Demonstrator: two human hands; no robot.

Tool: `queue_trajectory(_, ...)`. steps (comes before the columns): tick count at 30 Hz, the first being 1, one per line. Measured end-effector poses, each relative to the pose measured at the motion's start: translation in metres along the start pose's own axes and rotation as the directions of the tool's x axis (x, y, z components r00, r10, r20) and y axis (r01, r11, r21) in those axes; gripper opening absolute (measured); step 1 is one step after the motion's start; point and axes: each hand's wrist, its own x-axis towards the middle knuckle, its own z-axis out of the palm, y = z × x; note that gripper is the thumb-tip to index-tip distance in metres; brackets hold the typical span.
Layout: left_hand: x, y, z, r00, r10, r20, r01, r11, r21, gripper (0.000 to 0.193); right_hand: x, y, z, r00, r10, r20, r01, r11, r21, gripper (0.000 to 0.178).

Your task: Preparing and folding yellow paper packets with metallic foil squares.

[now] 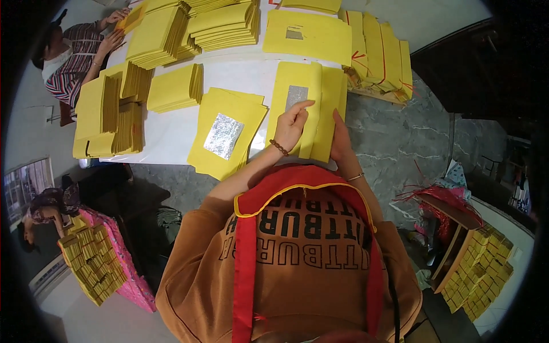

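Observation:
Directly before me on the white table lies a yellow paper sheet with a lengthwise fold, on top of more yellow sheets. My left hand, a beaded bracelet at its wrist, rests over it with fingers curled closed at the fold. Partly covered by that hand is a silver foil patch. My right hand lies along the right edge of the yellow paper, its visible fingers stretched out. To the left sits a loose pile of yellow sheets with a silver foil rectangle on top.
Several stacks of folded yellow paper fill the table's far side and left. Tied yellow bundles stand at the right. A co-worker handles yellow paper at the far left. Another person bends over a yellow pile at the lower left.

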Motion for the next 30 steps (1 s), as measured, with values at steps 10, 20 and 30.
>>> queue_trajectory(10, -0.012, 0.027, -0.007, 0.998, 0.0, 0.064, 0.003, 0.999, -0.05, 0.03, 0.003, 0.004, -0.014, 0.995, 0.096, -0.022, -0.096, 0.995, -0.033, 0.036)
queue_trajectory(20, -0.062, 0.025, -0.121, 0.853, 0.482, -0.2, -0.137, 0.576, 0.806, 0.023, 0.004, 0.003, -0.024, 0.998, 0.032, -0.058, -0.038, 0.993, -0.115, 0.038)
queue_trajectory(30, -0.088, 0.014, -0.183, 0.828, 0.02, -0.56, 0.53, 0.296, 0.795, 0.068, 0.003, 0.003, -0.029, 0.992, 0.084, -0.093, -0.094, 0.989, -0.115, 0.039)
